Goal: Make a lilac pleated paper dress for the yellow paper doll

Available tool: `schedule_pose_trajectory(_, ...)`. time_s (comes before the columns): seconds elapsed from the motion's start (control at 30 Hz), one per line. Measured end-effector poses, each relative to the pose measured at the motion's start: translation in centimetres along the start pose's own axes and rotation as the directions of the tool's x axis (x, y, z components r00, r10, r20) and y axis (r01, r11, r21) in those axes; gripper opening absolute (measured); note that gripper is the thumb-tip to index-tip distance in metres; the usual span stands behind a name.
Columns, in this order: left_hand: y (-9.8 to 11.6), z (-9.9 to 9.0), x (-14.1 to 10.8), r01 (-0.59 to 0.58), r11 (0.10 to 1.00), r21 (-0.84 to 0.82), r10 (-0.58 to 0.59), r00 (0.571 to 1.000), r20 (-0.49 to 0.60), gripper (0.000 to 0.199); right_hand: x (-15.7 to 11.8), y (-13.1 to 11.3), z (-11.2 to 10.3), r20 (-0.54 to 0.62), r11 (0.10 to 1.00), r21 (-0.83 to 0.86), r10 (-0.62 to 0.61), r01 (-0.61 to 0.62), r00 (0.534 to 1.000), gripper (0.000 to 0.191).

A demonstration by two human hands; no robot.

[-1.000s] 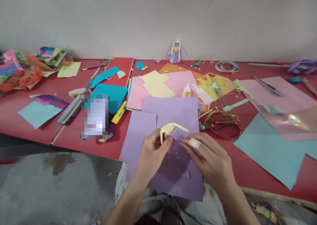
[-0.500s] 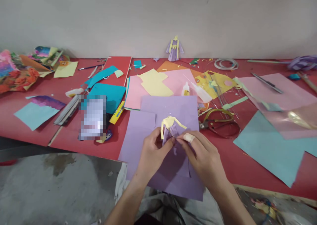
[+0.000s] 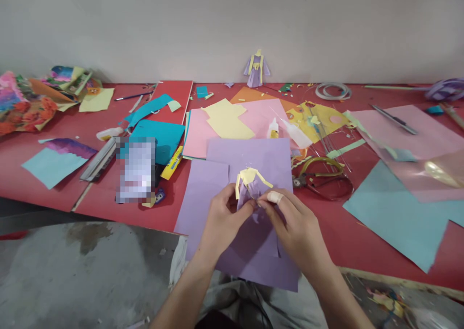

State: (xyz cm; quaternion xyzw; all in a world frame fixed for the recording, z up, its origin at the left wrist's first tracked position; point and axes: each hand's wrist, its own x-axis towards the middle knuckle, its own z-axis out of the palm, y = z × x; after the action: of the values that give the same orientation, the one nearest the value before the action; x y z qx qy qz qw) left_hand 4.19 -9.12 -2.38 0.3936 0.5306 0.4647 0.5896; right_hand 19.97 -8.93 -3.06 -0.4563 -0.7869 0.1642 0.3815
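Observation:
A small paper doll with a pale yellow top and sleeves and a purple pleated skirt is held up between my hands. My left hand is closed round the skirt's left side, thumb in front. With thumb and forefinger, my right hand pinches the skirt's right edge; a light wrap covers one finger. Fingers hide the lower skirt. Beneath lie purple paper sheets, overhanging the table's front edge. A similar finished-looking paper doll in purple and yellow stands against the wall.
Pliers lie right of the purple sheets, beside thin wires. Glue bottles stand behind. To the left are a blurred phone, a yellow box cutter and a stapler. Blue paper lies at right.
The view has shifted very slightly. Both hands keep their hold on the paper doll, and my right fingertips have barely moved along the skirt's edge.

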Motion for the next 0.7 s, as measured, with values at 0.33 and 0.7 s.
schedule_pose_trajectory(0.33,-0.05,-0.10,-0.16,0.002,1.000,0.028,-0.002,1.000,0.021,0.013,-0.26,0.00,-0.38,0.055,0.994,0.051,0.092,-0.095,0.994,0.009)
schedule_pose_trajectory(0.7,0.39,-0.15,0.02,0.004,0.999,0.049,-0.005,1.000,0.023,0.015,-0.16,-0.33,0.05,0.042,0.994,0.020,0.102,-0.103,0.994,0.009)
